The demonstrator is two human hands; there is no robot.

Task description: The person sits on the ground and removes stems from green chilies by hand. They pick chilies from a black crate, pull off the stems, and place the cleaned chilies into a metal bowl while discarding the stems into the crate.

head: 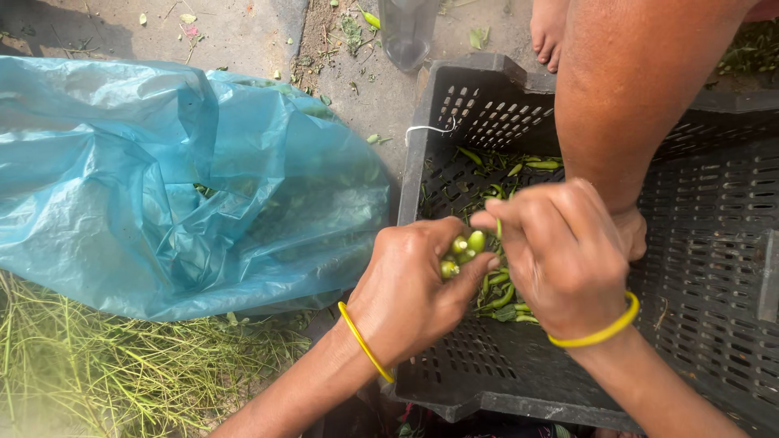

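A: Left hand (pixel 406 292), centre frame, cupped closed around green pods (pixel 464 247).
B: Right hand (pixel 560 251) pinches one pod upright, touching; both over dark crate (pixel 714 243).

Greens, black, blue and yellow over grey ground

The small oval pods (pixel 466 247) are bright green; the perforated plastic crate (pixel 714 243) is dull black with a grid of slots; the crinkled plastic bag (pixel 162 186) is translucent turquoise blue; the thin bangles (pixel 596 332) on both wrists are plain yellow; the loose stalks (pixel 122 365) are pale green-yellow; the ground (pixel 243 32) is sandy grey.
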